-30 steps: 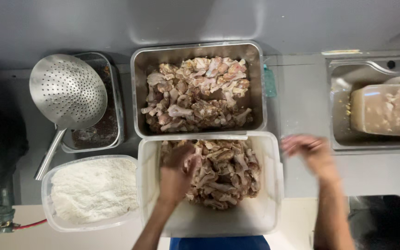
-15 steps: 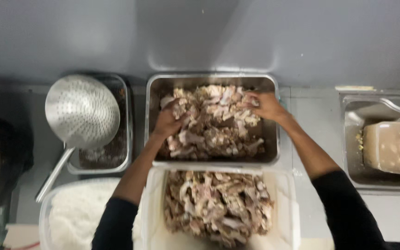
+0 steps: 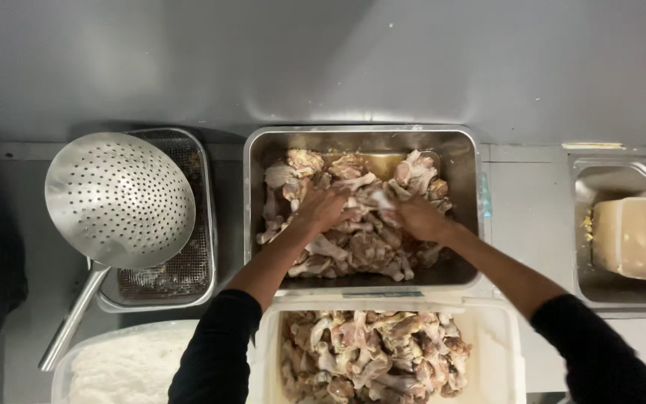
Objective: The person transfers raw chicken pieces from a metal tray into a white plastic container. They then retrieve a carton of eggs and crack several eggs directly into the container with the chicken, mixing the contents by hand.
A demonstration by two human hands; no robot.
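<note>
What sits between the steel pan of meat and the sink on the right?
In the head view, only bare grey counter separates the rectangular steel pan from the steel sink.

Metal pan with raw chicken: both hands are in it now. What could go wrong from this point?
1. Both hands, left and right, are bare in the raw chicken; touching the skimmer afterwards could spread germs.
2. Liquid pools at the pan's far side; stirring might splash it onto the counter.
3. The tub below is also heaped with chicken, so added pieces may slip over its rim.
</note>
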